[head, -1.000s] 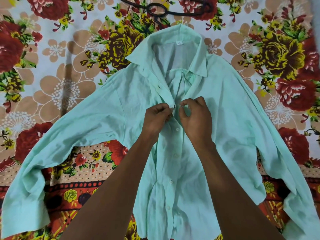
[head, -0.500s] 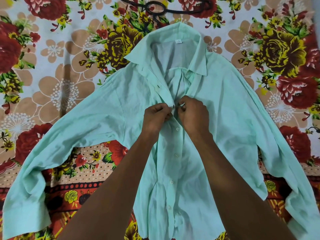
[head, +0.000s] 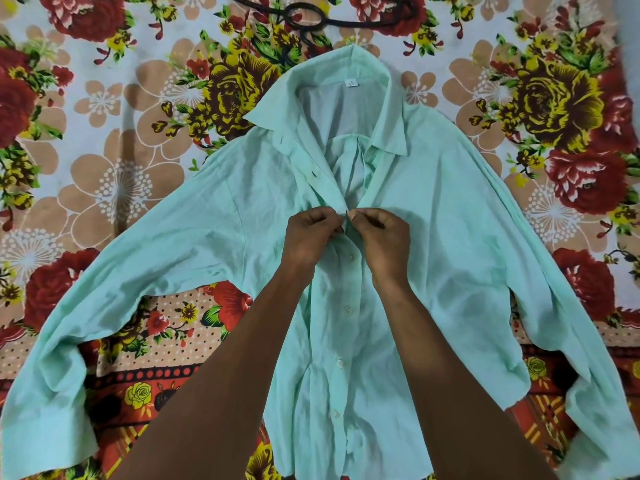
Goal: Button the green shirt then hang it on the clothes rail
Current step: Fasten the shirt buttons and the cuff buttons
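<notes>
Head view: green shirt [head: 450,258] flat on floral bedsheet [head: 114,109], front up, sleeves spread for access to placket. Left hand [head: 311,237] & right hand [head: 381,240] pinching placket edges at chest, prob. seating upper button. Lower buttons done, collar open. Black hanger [head: 311,20] above collar, ready for hanging.

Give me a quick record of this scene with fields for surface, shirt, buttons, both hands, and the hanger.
surface: floral bedsheet, shirt spread flat on it
shirt: green shirt, front up, sleeves spread, collar open
buttons: four visibly fastened below the hands; placket open above them
left hand: left hand pinches the placket edge at mid-chest
right hand: right hand pinches the facing edge, fingertips meeting the left's
hanger: black hanger lies on the sheet above the collar, partly out of frame
clothes rail: not in view
</notes>
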